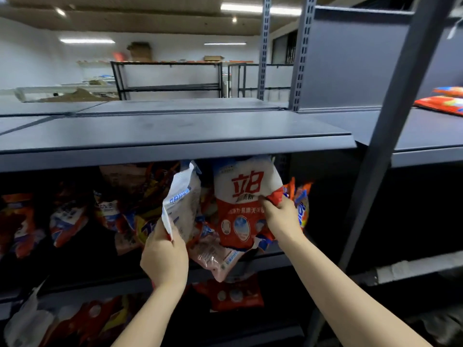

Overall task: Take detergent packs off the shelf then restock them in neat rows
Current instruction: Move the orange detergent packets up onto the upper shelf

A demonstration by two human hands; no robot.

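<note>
My left hand point(164, 256) grips a white pack point(181, 204), my right hand point(281, 219) pinches the red-and-white pack point(244, 196); I should lift both straight out, clear of the jumbled pile point(120, 216).

Glossy plastic detergent packs point(246, 204) sit under a matt grey metal shelf point(175, 139).

Seen from above, two bare arms reaching into a dark grey shelf unit point(175, 144). Left hand point(164, 256) gripping the lower edge of a white pack point(181, 204), held upright. Right hand point(281, 217) pinching a white-and-red pack point(244, 201) with large red characters. Behind them, a jumble of packs point(67, 219), blurred, perhaps leaning. Far right, orange packs point(441, 103) lying flat on the upper shelf.
</note>
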